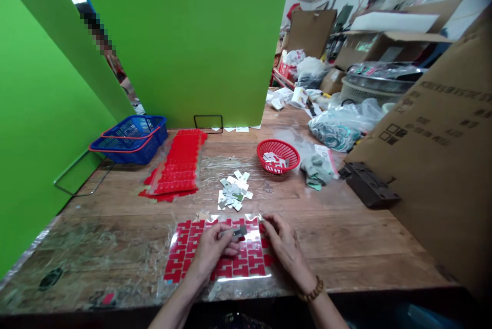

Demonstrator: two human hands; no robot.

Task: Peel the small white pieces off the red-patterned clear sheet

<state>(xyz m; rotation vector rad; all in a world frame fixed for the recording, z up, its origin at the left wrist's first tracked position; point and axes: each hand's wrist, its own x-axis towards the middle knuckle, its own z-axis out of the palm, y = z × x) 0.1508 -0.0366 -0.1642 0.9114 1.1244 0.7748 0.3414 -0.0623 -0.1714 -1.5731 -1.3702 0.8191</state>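
Note:
A clear plastic sheet with rows of red cut shapes [179, 257] lies flat on the table before me. Over its middle, my left hand [217, 247] pinches a small grey metal plate [241, 231] between thumb and fingers. My right hand [282, 242] is at the sheet's right edge, thumb and fingertips close together near the upper right corner; whether they grip the film or a red piece is hidden. Beyond the sheet, a loose pile of small metal plates [233, 190] lies on the wood.
A red basket [277, 144] holding small plates stands behind the pile, with a grey-green cloth [317, 169] beside it. Stacked red sheets [179, 162] and a blue basket [144, 152] are at left. A dark metal block [369, 185] and cardboard [426, 155] border the right. Green panels [184, 37] stand behind.

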